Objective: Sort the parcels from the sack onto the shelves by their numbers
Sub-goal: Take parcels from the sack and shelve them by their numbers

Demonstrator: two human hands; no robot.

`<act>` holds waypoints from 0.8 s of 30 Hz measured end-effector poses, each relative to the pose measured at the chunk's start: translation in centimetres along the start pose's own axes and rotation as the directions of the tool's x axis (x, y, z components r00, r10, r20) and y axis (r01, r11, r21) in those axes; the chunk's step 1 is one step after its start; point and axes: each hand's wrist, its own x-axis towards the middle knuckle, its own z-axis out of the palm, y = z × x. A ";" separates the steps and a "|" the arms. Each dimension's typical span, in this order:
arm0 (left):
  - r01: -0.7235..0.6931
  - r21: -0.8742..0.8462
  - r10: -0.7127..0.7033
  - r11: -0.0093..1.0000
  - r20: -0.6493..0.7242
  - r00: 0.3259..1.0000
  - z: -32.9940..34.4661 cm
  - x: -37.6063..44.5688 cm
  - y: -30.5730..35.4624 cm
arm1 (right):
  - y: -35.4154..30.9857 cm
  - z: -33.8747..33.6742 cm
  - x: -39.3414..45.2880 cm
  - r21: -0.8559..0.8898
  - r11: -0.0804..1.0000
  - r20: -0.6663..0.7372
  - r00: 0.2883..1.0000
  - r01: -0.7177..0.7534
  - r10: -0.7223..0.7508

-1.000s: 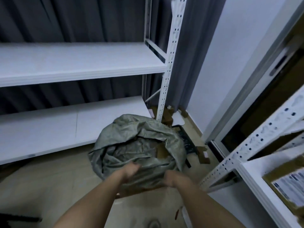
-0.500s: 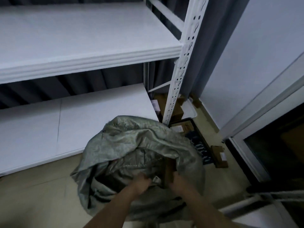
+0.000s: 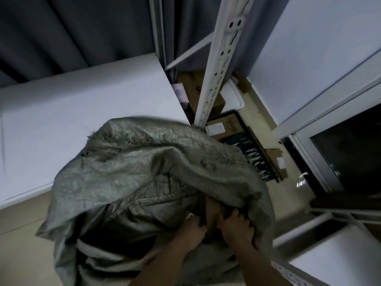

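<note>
Shelf (image 3: pixel 82 104): white, low board, at far left, behind the sack. 
Sack (image 3: pixel 127 178): grey-green woven, crumpled, standing on the floor against the shelf's front edge, mouth facing me. 
My left hand (image 3: pixel 192 228): in the sack's mouth, fingers curled on a brown parcel (image 3: pixel 212 211), which sits half hidden inside. 
My right hand (image 3: pixel 235 226): just beside it, fingers curled; whether round the parcel or the sack's rim, I cannot tell. 
Upright post (image 3: pixel 218 65): white, perforated. 
Cardboard boxes (image 3: pixel 275 162): on the floor, right.
</note>
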 end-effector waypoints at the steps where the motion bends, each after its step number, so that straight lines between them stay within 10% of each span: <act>1: -0.018 0.013 0.018 1.000 0.020 1.000 0.6 0.3 0.1 | 0.5 0.1 0.4 -0.013 1.000 0.005 1.000 -0.011 0.011; 13: 0.021 0.606 -0.206 0.795 0.237 0.949 3.9 -1.6 -2.1 | 1.6 1.7 0.9 0.085 0.994 0.104 0.993 -0.071 0.062; 18: 0.129 0.407 -0.219 0.904 0.183 0.958 4.9 -1.4 -3.5 | 2.2 2.2 1.3 0.176 0.983 0.092 0.995 -0.057 0.041; 20: 0.161 0.066 -0.168 0.985 0.135 0.976 5.4 -1.4 -3.4 | 2.5 2.7 1.3 0.232 0.972 0.083 0.996 -0.039 0.020; 24: 0.062 -0.562 -0.178 0.825 -0.153 0.972 4.9 -2.1 -3.1 | 3.0 3.4 0.3 0.345 0.939 0.043 0.999 -0.007 -0.008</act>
